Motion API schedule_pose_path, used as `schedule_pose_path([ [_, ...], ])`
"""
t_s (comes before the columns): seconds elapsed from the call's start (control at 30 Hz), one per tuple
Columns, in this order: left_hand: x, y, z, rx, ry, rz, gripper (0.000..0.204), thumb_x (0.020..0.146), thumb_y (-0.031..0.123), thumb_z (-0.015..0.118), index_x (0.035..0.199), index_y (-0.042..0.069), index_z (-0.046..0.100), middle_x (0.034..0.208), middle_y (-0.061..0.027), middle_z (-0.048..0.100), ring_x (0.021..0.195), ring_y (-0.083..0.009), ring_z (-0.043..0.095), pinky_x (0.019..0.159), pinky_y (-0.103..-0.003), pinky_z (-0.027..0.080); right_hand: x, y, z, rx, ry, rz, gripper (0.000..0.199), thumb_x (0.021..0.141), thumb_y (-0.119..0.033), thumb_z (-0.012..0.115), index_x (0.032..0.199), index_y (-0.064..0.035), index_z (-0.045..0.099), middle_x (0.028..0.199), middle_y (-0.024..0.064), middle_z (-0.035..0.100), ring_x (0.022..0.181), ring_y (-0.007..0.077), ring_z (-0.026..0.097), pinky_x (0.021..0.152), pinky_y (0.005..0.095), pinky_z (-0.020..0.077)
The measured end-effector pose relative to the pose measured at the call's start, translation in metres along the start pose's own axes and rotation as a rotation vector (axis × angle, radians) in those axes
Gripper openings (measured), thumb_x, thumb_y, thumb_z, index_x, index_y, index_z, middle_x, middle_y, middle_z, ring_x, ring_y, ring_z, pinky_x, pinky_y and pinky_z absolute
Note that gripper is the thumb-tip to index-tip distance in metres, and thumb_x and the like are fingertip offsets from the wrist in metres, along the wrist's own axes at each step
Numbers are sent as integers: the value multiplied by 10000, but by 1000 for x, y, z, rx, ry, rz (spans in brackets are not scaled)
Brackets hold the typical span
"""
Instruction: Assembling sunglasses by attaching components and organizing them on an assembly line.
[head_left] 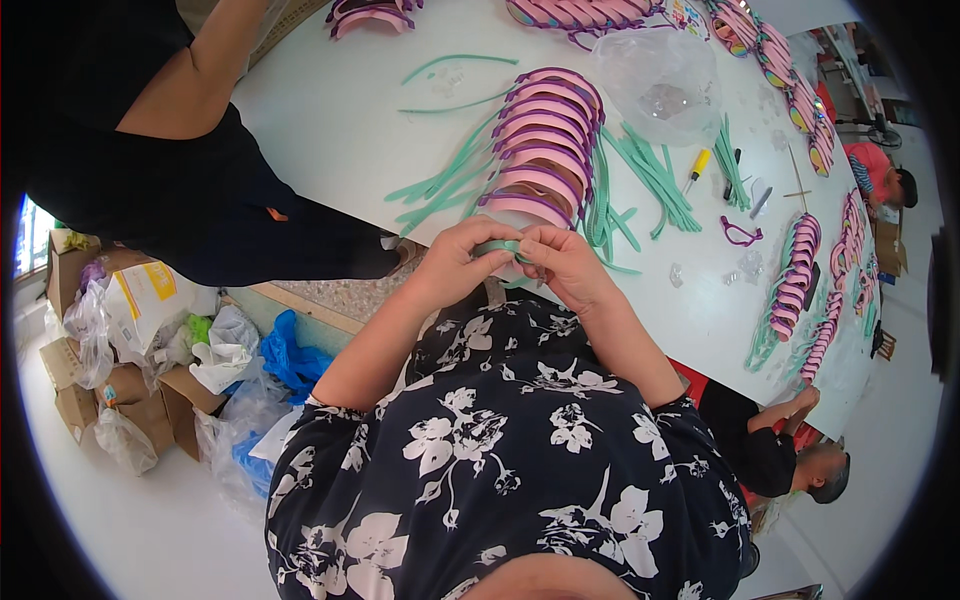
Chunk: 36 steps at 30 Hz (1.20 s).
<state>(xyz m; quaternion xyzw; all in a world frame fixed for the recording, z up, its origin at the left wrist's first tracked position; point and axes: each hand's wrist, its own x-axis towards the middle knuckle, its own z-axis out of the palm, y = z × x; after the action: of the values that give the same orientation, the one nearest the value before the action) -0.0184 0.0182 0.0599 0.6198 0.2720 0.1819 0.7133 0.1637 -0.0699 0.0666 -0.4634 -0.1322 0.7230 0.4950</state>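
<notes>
Fingers of left hand (458, 262) and right hand (562, 262) pinching a thin green strip (500, 246) — seemingly rubbery — beside stacked pink-purple frames (545, 140).

A single view comes from a camera worn on the person's head, looking steeply down past a flowered dress (500, 470) to the near edge of the white tabletop (330, 130). It sits close above the left hand (455, 262) and right hand (565, 262), which meet at that edge. The fisheye bends the tabletop's far edge and darkens the picture's rim.
</notes>
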Motion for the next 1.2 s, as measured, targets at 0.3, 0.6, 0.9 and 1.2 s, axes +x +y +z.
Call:
schedule_pose_path([
  [0.3, 5, 10, 8, 262, 65, 135, 207, 872, 15, 615, 1078, 28, 619, 978, -42, 607, 862, -122, 591, 712, -266, 485, -3, -1, -1, -182, 41, -167, 106, 885, -153, 658, 877, -49, 640, 734, -42, 553, 643, 48, 466, 580, 198, 351],
  [0.6, 8, 0, 8, -226, 28, -211, 176, 854, -28, 601, 1014, 5, 536, 856, -32, 604, 765, -87, 591, 701, -233, 478, -5, -4, -7, -280, -18, -289, 93, 871, -96, 667, 883, -16, 622, 807, -2, 603, 724, 66, 556, 666, 214, 447],
  [0.9, 5, 4, 12, -262, 66, -199, 154, 848, -40, 612, 979, 5, 546, 867, -22, 603, 786, -83, 599, 693, -228, 485, -4, -3, -13, -340, -10, -260, 105, 865, -87, 671, 873, -13, 597, 810, 14, 611, 730, 80, 574, 667, 228, 461],
  [1.2, 7, -1, 11, -185, 62, -186, 133, 849, -26, 628, 944, 14, 544, 858, -23, 611, 780, -75, 594, 676, -216, 475, -10, -12, -10, -258, 22, -168, 116, 857, -84, 684, 879, -27, 585, 782, 21, 613, 711, 85, 570, 663, 231, 465],
])
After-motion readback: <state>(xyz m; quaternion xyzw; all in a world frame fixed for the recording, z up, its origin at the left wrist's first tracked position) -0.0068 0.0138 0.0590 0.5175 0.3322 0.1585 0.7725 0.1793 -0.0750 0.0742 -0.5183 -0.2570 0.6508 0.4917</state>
